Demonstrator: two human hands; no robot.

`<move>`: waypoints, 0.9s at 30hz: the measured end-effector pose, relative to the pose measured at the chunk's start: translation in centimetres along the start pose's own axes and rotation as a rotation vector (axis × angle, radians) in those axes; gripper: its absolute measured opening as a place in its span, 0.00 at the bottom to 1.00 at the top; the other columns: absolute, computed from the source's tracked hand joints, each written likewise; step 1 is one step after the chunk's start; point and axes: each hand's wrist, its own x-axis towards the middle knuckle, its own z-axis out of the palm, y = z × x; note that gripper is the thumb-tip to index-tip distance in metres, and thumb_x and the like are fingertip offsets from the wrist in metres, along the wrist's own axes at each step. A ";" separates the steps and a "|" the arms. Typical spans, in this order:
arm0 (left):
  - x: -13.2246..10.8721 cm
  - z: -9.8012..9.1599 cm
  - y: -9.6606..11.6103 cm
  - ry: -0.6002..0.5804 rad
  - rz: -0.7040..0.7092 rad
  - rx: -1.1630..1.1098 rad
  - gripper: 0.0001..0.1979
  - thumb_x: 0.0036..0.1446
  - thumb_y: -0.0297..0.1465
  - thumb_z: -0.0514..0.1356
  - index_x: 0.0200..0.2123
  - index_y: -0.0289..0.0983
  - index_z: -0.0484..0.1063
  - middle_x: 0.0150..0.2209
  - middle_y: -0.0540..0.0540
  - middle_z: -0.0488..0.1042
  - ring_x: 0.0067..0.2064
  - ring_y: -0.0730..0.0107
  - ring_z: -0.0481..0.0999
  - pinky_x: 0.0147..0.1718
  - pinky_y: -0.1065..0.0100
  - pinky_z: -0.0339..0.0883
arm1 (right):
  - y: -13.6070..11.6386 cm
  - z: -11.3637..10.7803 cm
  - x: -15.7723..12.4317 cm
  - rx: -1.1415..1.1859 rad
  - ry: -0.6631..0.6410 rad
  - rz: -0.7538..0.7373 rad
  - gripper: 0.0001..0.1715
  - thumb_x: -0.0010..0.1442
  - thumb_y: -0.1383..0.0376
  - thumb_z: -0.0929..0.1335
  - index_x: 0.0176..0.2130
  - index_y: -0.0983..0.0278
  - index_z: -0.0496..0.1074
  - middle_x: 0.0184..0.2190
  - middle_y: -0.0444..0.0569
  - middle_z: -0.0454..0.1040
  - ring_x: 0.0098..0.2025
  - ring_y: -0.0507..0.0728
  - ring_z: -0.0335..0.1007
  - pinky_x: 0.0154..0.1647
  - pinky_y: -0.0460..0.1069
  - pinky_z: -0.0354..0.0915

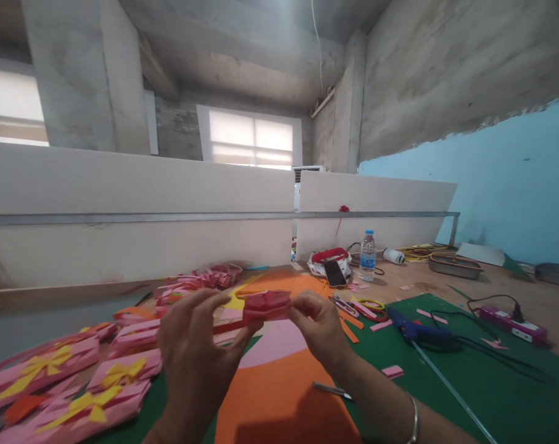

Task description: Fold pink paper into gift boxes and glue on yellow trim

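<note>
Between my two hands, above the work surface, is a small folded piece of pink paper or felt (266, 304). My left hand (200, 345) pinches its left end with thumb and fingers, and a narrow reddish strip runs from that side. Its right end is gripped by the thumb and fingertips of my right hand (319, 324). Below lie an orange sheet (279, 394) and a pink sheet (277, 342). A small metal tool, perhaps tweezers (332, 391), rests under my right forearm.
Pink pouches with yellow bows (80, 410) are heaped at left. A blue glue gun (421, 333) with a glue stick lies on the green mat (450, 382), near a purple power strip (513, 325). Scissors (372, 308), a phone (335, 274) and a water bottle (368, 256) stand behind.
</note>
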 end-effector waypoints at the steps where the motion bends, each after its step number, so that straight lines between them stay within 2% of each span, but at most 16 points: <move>1: 0.0 0.2 -0.4 -0.035 -0.044 0.017 0.23 0.46 0.42 0.63 0.42 0.35 0.66 0.42 0.35 0.71 0.48 0.46 0.68 0.46 0.47 0.60 | 0.2 0.0 0.0 0.016 0.007 0.002 0.07 0.53 0.65 0.67 0.27 0.66 0.73 0.26 0.46 0.69 0.29 0.51 0.63 0.30 0.46 0.60; 3: -0.1 0.7 -1.1 -0.145 -0.075 0.005 0.23 0.45 0.46 0.62 0.40 0.36 0.69 0.40 0.37 0.74 0.48 0.45 0.69 0.45 0.48 0.61 | 0.4 0.1 0.0 0.024 0.020 -0.015 0.06 0.53 0.66 0.67 0.27 0.66 0.73 0.26 0.46 0.69 0.29 0.51 0.63 0.30 0.46 0.60; 6: -0.3 1.1 -1.7 -0.284 -0.031 -0.032 0.14 0.46 0.46 0.61 0.28 0.42 0.73 0.33 0.45 0.78 0.46 0.48 0.71 0.41 0.52 0.61 | 0.8 0.1 -0.1 0.000 0.017 -0.044 0.05 0.53 0.67 0.67 0.27 0.66 0.73 0.26 0.46 0.69 0.30 0.52 0.63 0.31 0.46 0.60; 13: -0.2 0.8 -1.3 -0.248 -0.007 -0.047 0.11 0.46 0.43 0.62 0.22 0.42 0.72 0.30 0.48 0.78 0.43 0.50 0.72 0.42 0.52 0.59 | 1.2 0.0 0.0 -0.135 -0.017 -0.096 0.04 0.53 0.67 0.67 0.27 0.65 0.70 0.25 0.44 0.68 0.28 0.51 0.63 0.30 0.45 0.60; 17: 0.0 0.6 -1.2 -0.227 0.028 -0.082 0.11 0.46 0.42 0.63 0.20 0.42 0.70 0.29 0.49 0.78 0.42 0.52 0.72 0.41 0.53 0.60 | 1.1 -0.1 0.1 -0.268 -0.046 -0.118 0.07 0.50 0.68 0.67 0.22 0.65 0.66 0.21 0.41 0.64 0.26 0.50 0.59 0.27 0.44 0.57; 19: 0.0 0.5 -1.1 -0.240 0.045 -0.101 0.10 0.46 0.40 0.63 0.20 0.43 0.69 0.29 0.50 0.78 0.42 0.53 0.72 0.42 0.53 0.60 | 1.3 -0.2 0.2 -0.293 -0.065 -0.072 0.08 0.49 0.69 0.67 0.20 0.65 0.66 0.20 0.41 0.64 0.25 0.50 0.59 0.26 0.44 0.56; 21: 0.1 0.4 -0.9 -0.251 0.057 -0.111 0.09 0.47 0.37 0.63 0.20 0.43 0.70 0.30 0.50 0.78 0.42 0.54 0.72 0.42 0.53 0.60 | 1.8 -0.1 0.3 -0.222 -0.083 0.015 0.07 0.47 0.69 0.68 0.20 0.65 0.68 0.19 0.42 0.64 0.25 0.50 0.59 0.25 0.44 0.56; 25: 0.3 0.0 -0.5 -0.191 0.059 -0.117 0.04 0.47 0.36 0.63 0.22 0.46 0.73 0.36 0.48 0.77 0.44 0.53 0.71 0.44 0.49 0.60 | 2.7 0.2 0.5 0.170 -0.103 0.292 0.09 0.40 0.64 0.73 0.20 0.65 0.70 0.18 0.41 0.66 0.23 0.50 0.59 0.25 0.45 0.55; 26: 0.4 0.0 -0.6 -0.155 0.033 -0.109 0.02 0.47 0.36 0.63 0.26 0.46 0.74 0.39 0.46 0.75 0.45 0.52 0.70 0.45 0.48 0.59 | 2.7 0.3 0.5 0.244 -0.094 0.340 0.10 0.38 0.64 0.74 0.20 0.65 0.70 0.18 0.41 0.67 0.23 0.50 0.59 0.25 0.46 0.55; 27: 0.5 -0.1 -0.6 -0.117 -0.006 -0.099 0.07 0.46 0.37 0.64 0.31 0.46 0.75 0.43 0.43 0.73 0.47 0.50 0.68 0.47 0.46 0.58 | 2.8 0.4 0.5 0.292 -0.080 0.371 0.11 0.37 0.63 0.74 0.19 0.66 0.70 0.18 0.41 0.67 0.23 0.50 0.59 0.26 0.46 0.55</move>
